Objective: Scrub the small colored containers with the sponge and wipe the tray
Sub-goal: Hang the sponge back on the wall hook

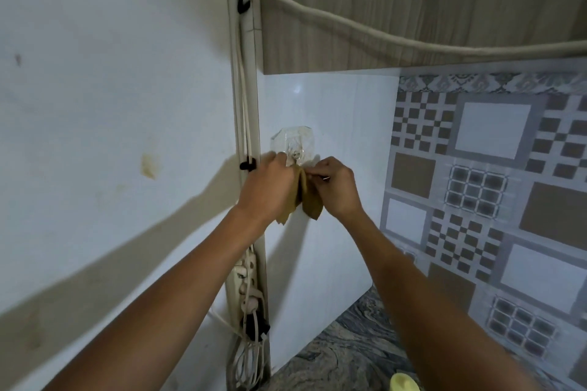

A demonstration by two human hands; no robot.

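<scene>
Both my hands are raised to a clear adhesive wall hook (293,140) on the white tiled wall. My left hand (268,186) and my right hand (335,186) each pinch the top of a brownish-yellow cloth (309,200) right at the hook's metal peg. The cloth hangs down between the two hands. At the bottom edge of the view, a pale yellow object (404,382) peeks out, partly hidden by my right forearm. No tray or sponge shows in view.
A wood-grain cabinet (413,9) hangs above, with a white cable (349,22) draped across it. A power strip (246,282) with plugs and cords sits in the wall corner below. Patterned tiles (492,184) cover the right wall. A marbled grey countertop (349,343) lies below.
</scene>
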